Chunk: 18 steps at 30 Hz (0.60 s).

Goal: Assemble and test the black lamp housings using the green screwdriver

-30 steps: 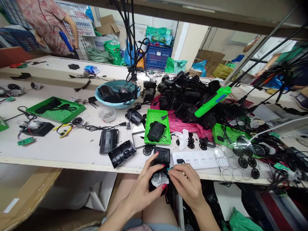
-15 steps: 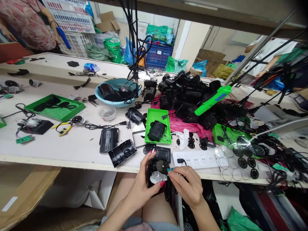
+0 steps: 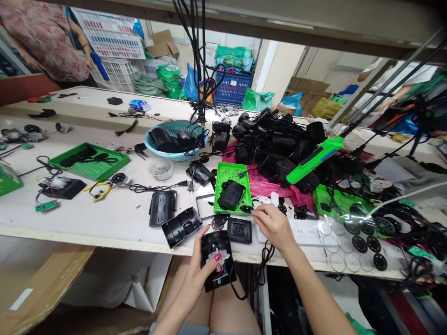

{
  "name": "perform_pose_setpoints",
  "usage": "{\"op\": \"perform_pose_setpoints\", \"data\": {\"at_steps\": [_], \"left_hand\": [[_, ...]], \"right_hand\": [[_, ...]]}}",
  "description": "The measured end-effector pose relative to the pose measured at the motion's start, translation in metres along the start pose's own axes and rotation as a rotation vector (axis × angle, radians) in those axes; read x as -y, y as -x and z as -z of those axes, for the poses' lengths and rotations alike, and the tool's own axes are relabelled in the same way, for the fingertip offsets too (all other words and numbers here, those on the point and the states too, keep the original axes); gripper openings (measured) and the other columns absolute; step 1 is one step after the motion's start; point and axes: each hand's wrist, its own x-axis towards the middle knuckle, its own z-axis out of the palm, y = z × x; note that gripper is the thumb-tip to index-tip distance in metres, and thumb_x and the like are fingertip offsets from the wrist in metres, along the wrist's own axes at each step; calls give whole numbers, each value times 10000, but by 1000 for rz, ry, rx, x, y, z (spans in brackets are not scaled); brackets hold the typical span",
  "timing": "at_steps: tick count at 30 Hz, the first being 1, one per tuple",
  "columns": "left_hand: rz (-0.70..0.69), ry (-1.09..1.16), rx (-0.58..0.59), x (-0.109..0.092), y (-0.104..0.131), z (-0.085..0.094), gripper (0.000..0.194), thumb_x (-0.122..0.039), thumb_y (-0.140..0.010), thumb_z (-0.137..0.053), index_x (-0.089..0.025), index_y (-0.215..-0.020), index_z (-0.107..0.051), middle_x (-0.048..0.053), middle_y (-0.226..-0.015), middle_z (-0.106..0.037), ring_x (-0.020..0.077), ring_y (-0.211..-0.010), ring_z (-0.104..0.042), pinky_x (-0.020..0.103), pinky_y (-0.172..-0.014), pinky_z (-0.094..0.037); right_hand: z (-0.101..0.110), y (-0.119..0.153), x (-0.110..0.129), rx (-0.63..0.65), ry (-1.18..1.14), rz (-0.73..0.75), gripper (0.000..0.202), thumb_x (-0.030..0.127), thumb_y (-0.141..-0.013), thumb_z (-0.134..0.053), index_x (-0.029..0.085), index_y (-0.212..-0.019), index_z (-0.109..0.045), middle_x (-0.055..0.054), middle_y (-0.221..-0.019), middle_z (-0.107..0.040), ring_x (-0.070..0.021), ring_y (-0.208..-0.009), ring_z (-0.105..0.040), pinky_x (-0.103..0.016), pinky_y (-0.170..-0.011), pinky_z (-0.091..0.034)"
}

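My left hand (image 3: 197,274) grips a black housing (image 3: 218,242) above my lap at the table's front edge. Inside it are a clear plastic part and coloured wires, with the thumb pressed on the clear part. My right hand (image 3: 274,223) pinches a small black disc (image 3: 246,209) at the front right corner of a green tray (image 3: 219,186). A black case (image 3: 231,194) lies in that tray. Between my hands, a black square part (image 3: 239,231) lies on the table, and an open black shell (image 3: 181,227) is left of it.
A white power strip (image 3: 307,232) lies behind my right forearm. A blue basket (image 3: 178,156) and a heap of black devices (image 3: 275,139) stand further back. A green screwdriver (image 3: 314,160) hangs at the right. Cables hang over the middle. A person (image 3: 45,42) stands far left.
My right hand has moved away from the housing, up to the green tray, with a black disc in its fingers. The housing has tilted in my left hand, showing its wires. The view has shifted slightly.
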Motion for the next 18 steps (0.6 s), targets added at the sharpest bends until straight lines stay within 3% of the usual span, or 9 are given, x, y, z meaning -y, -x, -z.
{"op": "perform_pose_setpoints", "data": {"at_steps": [7,18], "left_hand": [[-14,-50,-40,8,0,4,660,-472,-914,-523,-305,-1508,-291,82,-1346,-575,301,-1331,-479,480,-1081,-435],[30,59,30,3,-1,-4,686,-453,-912,-534,-295,-1517,-252,91,-1504,-440,313,-1404,-392,479,-1127,-370]], "right_hand": [[-3,-5,2,88,42,34,177,146,-966,-503,185,-908,-665,-63,-867,-640,-182,-794,-553,-319,-709,-441],[-8,-15,4,241,85,-17,178,150,-951,-535,193,-811,-638,-47,-809,-583,-199,-785,-504,-334,-677,-376]]}}
